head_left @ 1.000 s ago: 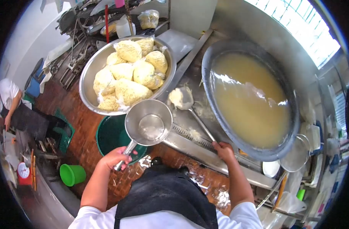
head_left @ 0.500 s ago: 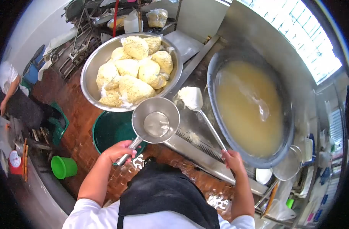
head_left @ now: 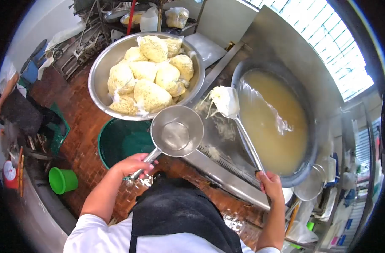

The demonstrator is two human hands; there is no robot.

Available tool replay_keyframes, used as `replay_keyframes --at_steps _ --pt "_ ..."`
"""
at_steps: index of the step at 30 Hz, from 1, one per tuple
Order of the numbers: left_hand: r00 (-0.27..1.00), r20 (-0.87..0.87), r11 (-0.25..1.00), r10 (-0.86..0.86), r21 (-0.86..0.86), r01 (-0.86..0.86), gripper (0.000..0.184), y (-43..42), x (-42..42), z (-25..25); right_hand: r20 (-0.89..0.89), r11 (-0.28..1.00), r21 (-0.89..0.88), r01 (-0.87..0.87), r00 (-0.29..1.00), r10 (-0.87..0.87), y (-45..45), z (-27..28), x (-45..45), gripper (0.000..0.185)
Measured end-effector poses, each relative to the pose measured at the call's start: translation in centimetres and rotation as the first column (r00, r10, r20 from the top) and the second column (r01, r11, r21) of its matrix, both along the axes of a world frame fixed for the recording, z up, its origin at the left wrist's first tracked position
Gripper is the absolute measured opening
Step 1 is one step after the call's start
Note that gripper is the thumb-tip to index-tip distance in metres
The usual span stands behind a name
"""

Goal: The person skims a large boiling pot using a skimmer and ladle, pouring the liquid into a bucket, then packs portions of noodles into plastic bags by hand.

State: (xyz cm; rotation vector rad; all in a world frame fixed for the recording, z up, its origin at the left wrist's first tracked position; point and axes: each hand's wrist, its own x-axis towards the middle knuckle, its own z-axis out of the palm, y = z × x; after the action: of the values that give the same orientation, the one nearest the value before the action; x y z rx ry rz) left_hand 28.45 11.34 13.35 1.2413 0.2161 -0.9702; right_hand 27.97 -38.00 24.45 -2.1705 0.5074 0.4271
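Observation:
My left hand [head_left: 135,165] grips the handle of a metal saucepan [head_left: 191,123], which hangs over the green tub's edge. Clear liquid seems to lie in its bottom. My right hand [head_left: 270,184] is closed round the handle of a long metal spatula [head_left: 248,141]. Pale stringy food [head_left: 220,96] sits on the spatula's blade, some strands hanging off its left side. That blade is over the steel counter [head_left: 224,139], close to the left rim of a large dark pan [head_left: 239,76] of cloudy yellowish liquid [head_left: 281,143].
A big metal bowl [head_left: 94,95] holds several plastic bags [head_left: 152,96] of yellowish food, perhaps noodles. Below it stands a green tub [head_left: 106,145]. A bright green bucket [head_left: 62,180], a red scale [head_left: 10,173] and another person [head_left: 15,114] are at left. A strainer [head_left: 309,187] lies at right.
The spatula with its food has moved to the right, nearer the pan's rim, along with my right hand. The saucepan has shifted slightly right. The view has turned a little.

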Motion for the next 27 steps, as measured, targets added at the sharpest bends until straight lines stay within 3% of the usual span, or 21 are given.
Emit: replay_keyframes --at_steps 6,9,16,20,22,27 --pt "0.998 -0.044 0.995 -0.039 -0.094 0.035 0.041 0.7 0.5 -0.9 -0.034 0.994 0.046 0.095 0.995 -0.094 2.0 1.0 -3.1 0.039" --pt "0.992 -0.126 0.974 -0.018 -0.225 -0.011 0.045 1.6 0.7 -1.7 -0.039 0.988 0.071 0.137 0.99 -0.134 2.5 1.6 -5.0 0.039" --pt "0.999 -0.044 0.986 -0.029 -0.165 0.021 0.048 2.9 -0.5 -3.0 -0.027 0.979 0.028 0.203 0.979 -0.202 3.2 2.3 -8.7 0.041" --pt "0.998 -0.004 0.985 0.062 -0.159 -0.061 0.052 3.2 -2.2 -3.1 -0.021 0.977 0.033 0.211 0.977 -0.211 2.1 2.4 -10.3 0.041" --pt "0.978 -0.049 0.959 0.203 -0.194 -0.209 0.058 3.4 -3.0 -3.7 -0.009 0.974 0.051 0.22 0.975 -0.22 1.4 2.2 -11.2 0.041" --pt "0.906 -0.056 0.908 0.42 0.033 -0.418 0.078 4.6 -4.2 -3.5 -0.009 0.971 0.076 0.226 0.974 -0.226 -0.5 2.6 -14.4 0.04"
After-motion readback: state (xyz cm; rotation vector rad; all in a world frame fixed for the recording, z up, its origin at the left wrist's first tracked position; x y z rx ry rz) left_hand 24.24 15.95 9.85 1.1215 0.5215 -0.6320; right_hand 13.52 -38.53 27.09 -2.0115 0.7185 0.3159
